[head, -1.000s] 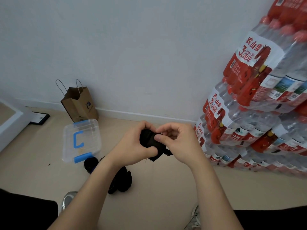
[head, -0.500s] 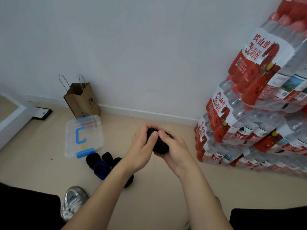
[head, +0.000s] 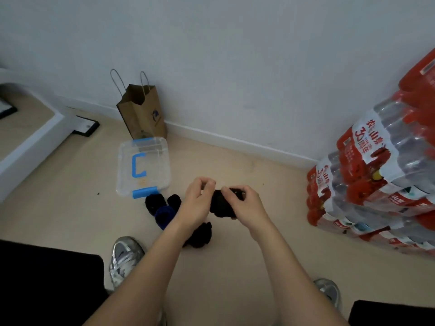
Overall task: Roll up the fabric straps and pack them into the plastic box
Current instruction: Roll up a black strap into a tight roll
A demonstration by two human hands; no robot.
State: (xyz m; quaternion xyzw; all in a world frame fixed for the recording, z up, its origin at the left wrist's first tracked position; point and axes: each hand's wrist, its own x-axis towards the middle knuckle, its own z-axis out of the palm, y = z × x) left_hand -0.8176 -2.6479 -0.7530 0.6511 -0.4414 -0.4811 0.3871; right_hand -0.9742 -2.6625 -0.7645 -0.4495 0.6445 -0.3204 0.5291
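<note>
Black strap roll (head: 220, 205) is held in the air, just right of the lidded plastic box (head: 143, 165) on the floor (head: 70, 208). Left hand (head: 197, 203) pinches its edge and right hand (head: 247, 205) wraps its body. Keep tension and tuck the tail flat so it can't unwind. Half a second ago the hands were cupped over the roll; now they've parted and it's exposed.

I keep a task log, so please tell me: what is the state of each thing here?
plastic box, lid on, on the floor.
black strap, bunched up, held in the air by both hands.
left hand, pinches the strap.
right hand, fingers curled over the strap.
rolled straps, rolled, on the floor beside the box.
paper bag, open, upright by the wall.
</note>
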